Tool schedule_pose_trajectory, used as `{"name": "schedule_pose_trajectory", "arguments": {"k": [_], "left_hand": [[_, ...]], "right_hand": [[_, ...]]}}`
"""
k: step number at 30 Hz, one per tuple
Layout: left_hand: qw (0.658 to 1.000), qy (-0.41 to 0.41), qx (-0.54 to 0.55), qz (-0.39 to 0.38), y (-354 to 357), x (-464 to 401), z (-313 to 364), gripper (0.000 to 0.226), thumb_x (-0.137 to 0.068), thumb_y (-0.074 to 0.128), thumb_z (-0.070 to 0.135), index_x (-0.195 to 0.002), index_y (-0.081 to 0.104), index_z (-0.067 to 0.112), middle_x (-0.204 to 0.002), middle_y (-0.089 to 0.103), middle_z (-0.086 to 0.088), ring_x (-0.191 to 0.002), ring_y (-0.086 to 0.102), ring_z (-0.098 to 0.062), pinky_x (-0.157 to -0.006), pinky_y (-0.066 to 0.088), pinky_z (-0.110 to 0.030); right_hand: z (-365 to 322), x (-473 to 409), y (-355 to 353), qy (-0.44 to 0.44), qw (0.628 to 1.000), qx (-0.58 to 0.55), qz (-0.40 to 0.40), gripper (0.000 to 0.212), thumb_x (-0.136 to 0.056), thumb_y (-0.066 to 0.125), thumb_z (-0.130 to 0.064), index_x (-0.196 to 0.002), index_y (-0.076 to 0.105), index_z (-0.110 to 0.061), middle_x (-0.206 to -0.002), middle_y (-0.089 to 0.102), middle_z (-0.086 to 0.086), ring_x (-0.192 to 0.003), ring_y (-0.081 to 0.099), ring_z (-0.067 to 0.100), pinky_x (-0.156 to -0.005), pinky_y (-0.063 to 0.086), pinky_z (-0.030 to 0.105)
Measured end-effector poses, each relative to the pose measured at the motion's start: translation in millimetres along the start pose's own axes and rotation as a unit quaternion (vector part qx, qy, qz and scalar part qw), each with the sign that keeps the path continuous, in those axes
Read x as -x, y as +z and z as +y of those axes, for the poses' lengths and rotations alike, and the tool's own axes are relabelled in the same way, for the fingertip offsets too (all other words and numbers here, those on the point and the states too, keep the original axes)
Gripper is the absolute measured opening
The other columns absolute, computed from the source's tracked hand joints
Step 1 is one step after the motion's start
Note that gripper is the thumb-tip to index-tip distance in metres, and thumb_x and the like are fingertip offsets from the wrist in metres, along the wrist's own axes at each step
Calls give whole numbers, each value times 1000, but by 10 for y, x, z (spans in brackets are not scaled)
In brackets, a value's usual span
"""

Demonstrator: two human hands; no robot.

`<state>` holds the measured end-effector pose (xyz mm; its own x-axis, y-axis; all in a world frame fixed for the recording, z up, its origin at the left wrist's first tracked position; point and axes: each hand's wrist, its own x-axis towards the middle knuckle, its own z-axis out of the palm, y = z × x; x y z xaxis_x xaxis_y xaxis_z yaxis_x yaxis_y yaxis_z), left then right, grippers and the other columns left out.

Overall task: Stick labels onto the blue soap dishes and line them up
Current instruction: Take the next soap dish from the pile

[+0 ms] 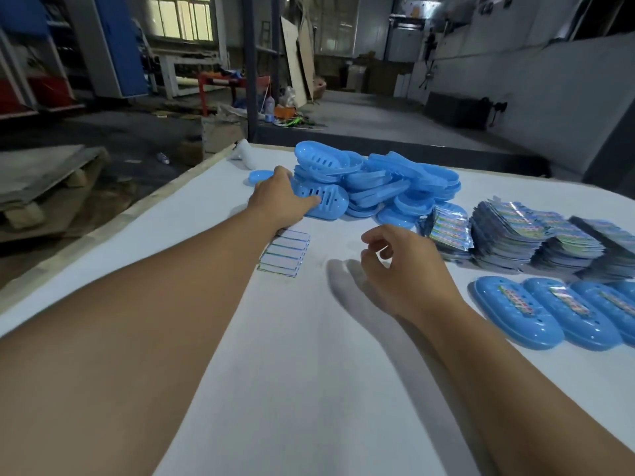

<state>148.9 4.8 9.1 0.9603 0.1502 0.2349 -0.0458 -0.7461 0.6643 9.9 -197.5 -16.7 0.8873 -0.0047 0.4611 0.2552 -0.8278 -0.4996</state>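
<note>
Blue soap dish, slotted and lying bottom-up at the near left edge of the heap of unlabelled dishes: I see my left hand on it, thumb laid along its near side and fingers wrapped over its far end, so the hand grips the dish. The dish rests on the white table, touching the heap behind it.

My right hand hovers above the table, well apart from the dish. Its fingers are loosely curled, thumb and forefinger parted, and they hold nothing.

A label sheet lies flat just beside my left wrist. Stacks of printed labels stand to the right of the heap. In front of them, labelled dishes lie side by side in a row, label strips facing up, each touching the next.
</note>
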Motion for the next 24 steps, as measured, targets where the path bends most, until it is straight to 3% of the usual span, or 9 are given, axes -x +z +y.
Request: {"name": "schedule_pose_trajectory", "arguments": {"k": [5, 10, 12, 15, 18, 20, 22, 24], "left_hand": [[999, -10, 12, -49, 144, -101, 132, 70, -79, 75, 53, -133, 46, 20, -120, 56, 0, -101, 52, -21, -79, 40, -35], [996, -35, 87, -8, 129, -5, 189, 27, -84, 75, 40, -90, 57, 21, -83, 58, 6, -81, 61, -16, -71, 53, -35], [990, -45, 136, -7, 58, 97, 202, 18, -89, 72, 33, -94, 58, 23, -80, 56, 8, -75, 60, -11, -58, 49, -27], [980, -52, 192, -11, -76, 331, 226, 16, -91, 71, 28, -102, 60, 23, -92, 63, 3, -85, 65, -16, -60, 50, -24], [967, -55, 247, -45, -175, 634, 270, 17, -92, 70, 29, -105, 68, 19, -97, 71, -2, -82, 67, -17, -73, 58, -31], [958, -59, 266, -84, -203, 839, 297, 13, -93, 69, 31, -101, 71, 21, -95, 72, -4, -73, 63, -17, -76, 59, -34], [955, -56, 267, -115, -213, 1004, 316, 13, -93, 67, 33, -102, 72, 24, -89, 71, -2, -67, 59, -16, -58, 57, -28], [960, -42, 249, -123, -208, 1118, 314, 14, -94, 65, 37, -104, 71, 29, -86, 68, 3, -66, 57, -14, -48, 43, -23]], "right_hand": [[52, -21, -29, 7, 1000, -25, -3, 21, -93, 63, -30, -114, 69, -29, -99, 66, -16, -90, 59, 7, -80, 45, 27], [70, -12, -59, 21, 999, -40, 13, 19, -92, 64, -30, -110, 70, -30, -91, 65, -20, -86, 60, 3, -77, 43, 24], [58, -7, -64, 25, 998, -50, 13, 18, -91, 64, -28, -108, 71, -29, -88, 65, -22, -84, 60, 2, -75, 43, 20], [49, -3, -75, 28, 998, -62, 16, 20, -91, 64, -27, -110, 70, -26, -90, 65, -20, -84, 61, 2, -78, 47, 23], [37, 0, -97, 26, 996, -83, 30, 36, -90, 69, -31, -126, 63, -29, -112, 63, -17, -89, 59, -1, -87, 51, 28], [33, 8, -116, 12, 994, -101, 29, 61, -86, 75, -36, -142, 51, -32, -133, 54, -14, -106, 57, 2, -95, 48, 27], [35, 26, -140, -4, 994, -106, 3, 76, -83, 79, -40, -149, 42, -34, -146, 47, -12, -126, 51, 7, -105, 45, 32], [42, 44, -157, -18, 994, -99, -31, 77, -82, 81, -42, -149, 44, -33, -148, 48, -12, -131, 50, 9, -109, 46, 37]]}}
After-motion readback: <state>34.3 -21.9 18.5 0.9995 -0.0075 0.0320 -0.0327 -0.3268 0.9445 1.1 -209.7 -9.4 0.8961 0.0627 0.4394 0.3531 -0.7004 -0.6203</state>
